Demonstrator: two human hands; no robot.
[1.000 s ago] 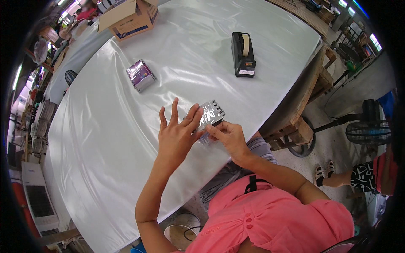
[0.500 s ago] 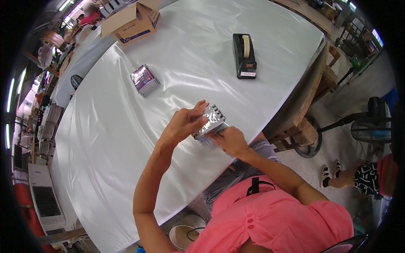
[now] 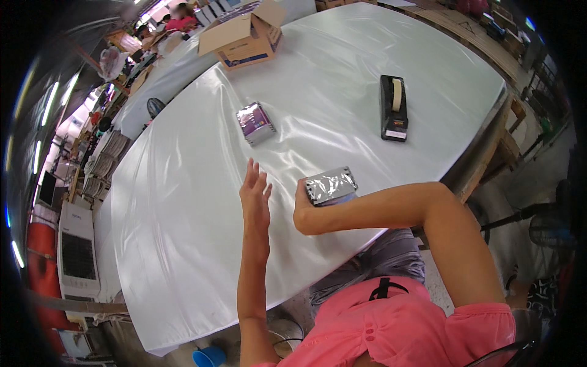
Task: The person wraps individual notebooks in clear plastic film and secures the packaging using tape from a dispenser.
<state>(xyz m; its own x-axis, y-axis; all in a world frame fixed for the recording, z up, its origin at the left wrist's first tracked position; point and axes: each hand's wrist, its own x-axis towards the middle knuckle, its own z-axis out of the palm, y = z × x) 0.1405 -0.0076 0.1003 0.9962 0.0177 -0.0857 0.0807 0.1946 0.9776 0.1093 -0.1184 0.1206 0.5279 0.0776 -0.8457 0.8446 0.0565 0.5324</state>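
Observation:
My right hand (image 3: 306, 211) grips a small box wrapped in silver foil (image 3: 331, 185) and holds it just above the white plastic-covered table (image 3: 183, 202). Beside it my left hand (image 3: 254, 194) hovers with fingers spread and nothing in it, a short way left of the box. A second foil-wrapped box with a purple face (image 3: 256, 122) lies further out on the table, beyond my left hand.
A black tape dispenser (image 3: 393, 107) stands on the table to the right. An open cardboard box (image 3: 244, 37) sits at the far edge. Other people work at the far left background. A floor fan (image 3: 550, 223) stands at the right, and a blue cup (image 3: 210, 356) lies under the table.
Both hands were together on the foil-wrapped box. Now my left hand has let go and moved left, while my right hand has lifted the box and turned it.

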